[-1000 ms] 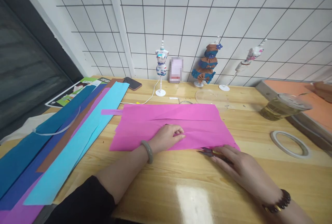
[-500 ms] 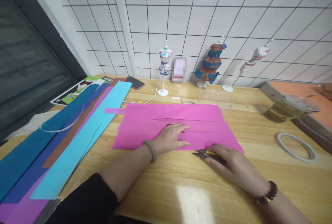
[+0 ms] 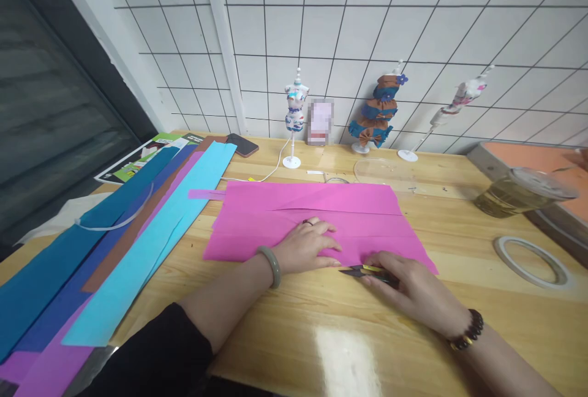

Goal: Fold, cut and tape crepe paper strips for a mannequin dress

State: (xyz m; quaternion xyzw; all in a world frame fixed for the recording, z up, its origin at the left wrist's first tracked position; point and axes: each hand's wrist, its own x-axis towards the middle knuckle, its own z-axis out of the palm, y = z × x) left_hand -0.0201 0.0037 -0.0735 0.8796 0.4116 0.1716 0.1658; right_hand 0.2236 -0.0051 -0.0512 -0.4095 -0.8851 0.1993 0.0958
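Thin, bright-pink, cloth-like rectangular sheet [image 3: 362, 223] lay mid-scene on the pale wooden surface [image 3: 285, 329], long axis left to right. Left hand [image 3: 310, 247] was spread upon it by the near edge, probably steadying it. Right hand [image 3: 411, 287] gripped small dark-and-yellow snips [image 3: 361, 271], tips pointing left, low beside that edge, presumably for control.
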